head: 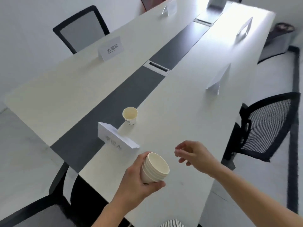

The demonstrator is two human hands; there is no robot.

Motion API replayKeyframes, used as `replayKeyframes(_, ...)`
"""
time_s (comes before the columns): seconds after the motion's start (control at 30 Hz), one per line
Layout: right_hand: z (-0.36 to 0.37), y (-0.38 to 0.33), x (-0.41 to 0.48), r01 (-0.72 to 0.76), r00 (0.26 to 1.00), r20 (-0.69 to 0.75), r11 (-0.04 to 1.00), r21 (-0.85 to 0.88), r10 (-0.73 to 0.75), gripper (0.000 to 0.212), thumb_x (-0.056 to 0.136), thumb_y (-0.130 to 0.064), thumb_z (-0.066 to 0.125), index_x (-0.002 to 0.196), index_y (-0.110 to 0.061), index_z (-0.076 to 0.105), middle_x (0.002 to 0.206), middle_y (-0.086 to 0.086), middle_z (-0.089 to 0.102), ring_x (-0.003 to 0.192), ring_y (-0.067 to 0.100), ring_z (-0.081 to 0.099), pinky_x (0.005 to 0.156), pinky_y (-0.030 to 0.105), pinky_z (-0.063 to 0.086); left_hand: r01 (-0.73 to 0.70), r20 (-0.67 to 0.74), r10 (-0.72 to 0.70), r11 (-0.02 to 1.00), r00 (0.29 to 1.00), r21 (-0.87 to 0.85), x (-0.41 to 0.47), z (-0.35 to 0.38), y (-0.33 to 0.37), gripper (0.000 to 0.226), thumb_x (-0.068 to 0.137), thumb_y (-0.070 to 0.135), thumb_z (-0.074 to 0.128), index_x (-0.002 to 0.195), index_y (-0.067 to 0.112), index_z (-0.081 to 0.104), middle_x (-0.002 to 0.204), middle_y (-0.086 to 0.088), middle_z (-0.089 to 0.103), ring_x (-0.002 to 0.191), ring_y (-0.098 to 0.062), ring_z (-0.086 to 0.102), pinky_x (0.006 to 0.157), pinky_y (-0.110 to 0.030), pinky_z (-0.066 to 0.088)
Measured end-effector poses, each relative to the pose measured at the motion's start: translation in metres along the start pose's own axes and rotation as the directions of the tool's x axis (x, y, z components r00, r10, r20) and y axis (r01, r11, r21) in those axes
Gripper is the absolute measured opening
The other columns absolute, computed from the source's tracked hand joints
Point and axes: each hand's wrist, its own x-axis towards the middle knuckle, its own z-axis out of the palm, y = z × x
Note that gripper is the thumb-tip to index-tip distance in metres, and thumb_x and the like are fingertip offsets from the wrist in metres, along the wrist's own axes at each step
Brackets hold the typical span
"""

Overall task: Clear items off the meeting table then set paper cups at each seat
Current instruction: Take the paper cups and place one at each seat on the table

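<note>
Bright daylight glares off far table (229, 27), edges warped

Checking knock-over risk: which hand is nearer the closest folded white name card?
Left. The left hand grips stacked cream paper cups beside the folded white name card; the right hand hovers farther right.

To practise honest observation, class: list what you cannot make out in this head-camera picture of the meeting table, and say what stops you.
Count of the stack of cups, head view: the left hand wraps its lower part.
Writing on the nearest name card, head view: blurred.
Print on the single paper cup, head view: too small.
Faces of the right-side name cards, head view: turned away from the camera.
</note>
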Motion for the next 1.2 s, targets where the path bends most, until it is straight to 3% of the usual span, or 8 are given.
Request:
replayKeyframes(0.1,-0.019,0.035,-0.05,-0.018,0.996,-0.088,0.993,0.114,0.028,0.011,0.088,-0.024,0.068,0.096,-0.017,0.069,0.087,0.004,0.076,0.074,0.012,0.073,0.063,0.026,0.054,-0.042,0.057,0.041,0.999,0.998,0.021,-0.005,0.029,0.021,0.071,0.057,0.04,0.087,0.115,0.046,0.048,0.104,0.018,0.062,0.094,-0.008,0.061,0.077,-0.029,0.057)
replayKeyframes(0.27,-0.045,0.108,-0.133,-0.051,0.969,-0.212,0.942,0.333,0.127,0.009,0.089,-0.019,0.067,0.096,-0.013,0.068,0.086,0.01,0.076,0.067,0.01,0.069,0.06,0.025,0.051,-0.128,0.165,0.111,0.987,0.98,0.097,-0.021,0.09,0.053,0.071,0.053,0.046,0.085,0.114,0.047,0.048,0.098,0.014,0.064,0.088,-0.011,0.062,0.076,-0.023,0.055)
replayKeyframes(0.4,-0.059,0.168,-0.2,-0.061,0.942,-0.263,0.879,0.474,0.207,0.007,0.088,-0.019,0.069,0.093,-0.013,0.07,0.084,0.009,0.076,0.066,0.013,0.069,0.06,0.026,0.051,-0.234,0.304,0.181,0.961,0.935,0.148,-0.04,0.155,0.083,0.067,0.058,0.036,0.086,0.112,0.048,0.048,0.097,0.014,0.064,0.083,-0.011,0.062,0.071,-0.02,0.054)
replayKeyframes(0.53,-0.087,0.214,-0.259,-0.013,0.916,-0.319,0.813,0.583,0.244,0.014,0.09,-0.019,0.066,0.086,-0.007,0.071,0.072,0.005,0.074,0.06,0.012,0.065,0.057,0.025,0.049,-0.36,0.49,0.235,0.916,0.839,0.176,-0.064,0.239,0.109,0.075,0.055,0.042,0.084,0.121,0.043,0.047,0.1,0.016,0.064,0.091,-0.008,0.063,0.079,-0.02,0.052)
replayKeyframes(0.7,-0.133,0.262,-0.308,0.062,0.868,-0.42,0.781,0.621,0.265,0.012,0.078,-0.016,0.079,0.077,-0.006,0.073,0.059,-0.001,0.066,0.054,0.011,0.058,0.051,0.021,0.046,-0.488,0.665,0.282,0.861,0.691,0.143,-0.081,0.333,0.144,0.082,0.052,0.047,0.085,0.124,0.042,0.046,0.107,0.021,0.062,0.1,-0.003,0.06,0.086,-0.02,0.05)
replayKeyframes(0.87,-0.183,0.297,-0.319,0.08,0.84,-0.459,0.771,0.632,0.289,0.012,0.079,-0.006,0.077,0.069,-0.007,0.069,0.056,0.0,0.063,0.051,0.012,0.055,0.051,0.023,0.046,-0.598,0.741,0.323,0.791,0.589,0.131,-0.063,0.393,0.177,0.083,0.051,0.051,0.083,0.124,0.045,0.045,0.112,0.025,0.059,0.106,0.0,0.057,0.089,-0.024,0.049)
replayKeyframes(1.0,-0.233,0.322,-0.302,0.077,0.8,-0.5,0.77,0.634,0.332,0.01,0.081,-0.007,0.074,0.077,0.0,0.069,0.058,0.004,0.066,0.053,0.014,0.059,0.052,0.024,0.049,-0.624,0.77,0.324,0.772,0.549,0.121,-0.024,0.437,0.2,0.079,0.051,0.052,0.082,0.121,0.046,0.046,0.113,0.026,0.058,0.107,0.002,0.056,0.09,-0.022,0.048)
replayKeyframes(1.2,-0.349,0.356,-0.272,0.139,0.625,-0.622,0.717,0.683,0.472,0.012,0.088,-0.001,0.06,0.076,-0.002,0.06,0.063,0.004,0.064,0.058,0.018,0.06,0.047,0.026,0.047,-0.599,0.746,0.32,0.791,0.584,0.13,0.072,0.499,0.232,0.082,0.051,0.054,0.082,0.123,0.044,0.045,0.108,0.022,0.06,0.101,-0.002,0.059,0.089,-0.031,0.051)
